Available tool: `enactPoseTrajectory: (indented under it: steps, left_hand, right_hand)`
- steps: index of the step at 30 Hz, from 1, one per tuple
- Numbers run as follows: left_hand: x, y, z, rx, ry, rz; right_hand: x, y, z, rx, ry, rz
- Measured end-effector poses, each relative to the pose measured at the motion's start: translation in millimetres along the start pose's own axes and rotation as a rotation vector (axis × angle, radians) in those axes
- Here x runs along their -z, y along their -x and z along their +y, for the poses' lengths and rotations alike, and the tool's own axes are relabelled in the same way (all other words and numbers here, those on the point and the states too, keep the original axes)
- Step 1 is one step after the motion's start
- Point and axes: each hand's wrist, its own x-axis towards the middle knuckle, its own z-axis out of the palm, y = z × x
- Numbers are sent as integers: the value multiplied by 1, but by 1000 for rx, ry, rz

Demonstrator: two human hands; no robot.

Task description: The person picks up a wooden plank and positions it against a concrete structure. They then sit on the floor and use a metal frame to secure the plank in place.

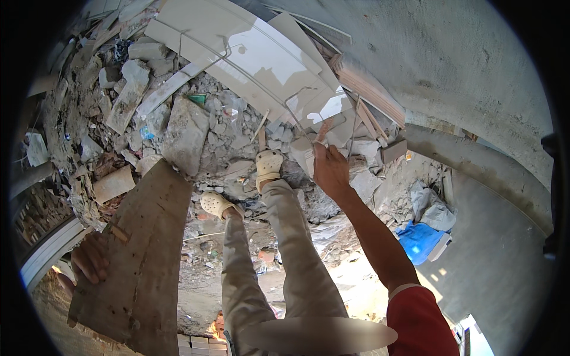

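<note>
One wide wooden board (139, 261) is being held left of the legs (288, 219) by the left hand (89, 261), whose fingers are being clamped on its outer edge, presumably for steadiness. Near a bent metal rod (297, 117), the right hand (331, 170) is being curled; whether the rod is being gripped cannot be told. The board's long axis is being slanted away from the body and rightward, its far end being pointed toward a concrete slab (186, 133).
</note>
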Motion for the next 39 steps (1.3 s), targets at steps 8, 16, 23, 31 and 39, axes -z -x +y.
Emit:
enactPoseTrajectory:
  steps: [8, 16, 23, 31, 39]
  left_hand:
    - [8, 0, 1, 16, -40, 0]
    - [5, 2, 4, -2, -37, 10]
    - [-1, 8, 15, -12, -19, 34]
    - [-25, 14, 23, -40, 55, 65]
    - [-16, 15, 8, -89, 60, 10]
  right_hand:
    - [-114, -21, -13, -301, 232, -91]
    - [-57, -13, -6, -364, 101, -343]
    - [81, 78, -24, -341, -457, -61]
    - [189, 126, -29, -825, -1960, 121]
    - [171, 275, -45, -913, -1915, 427]
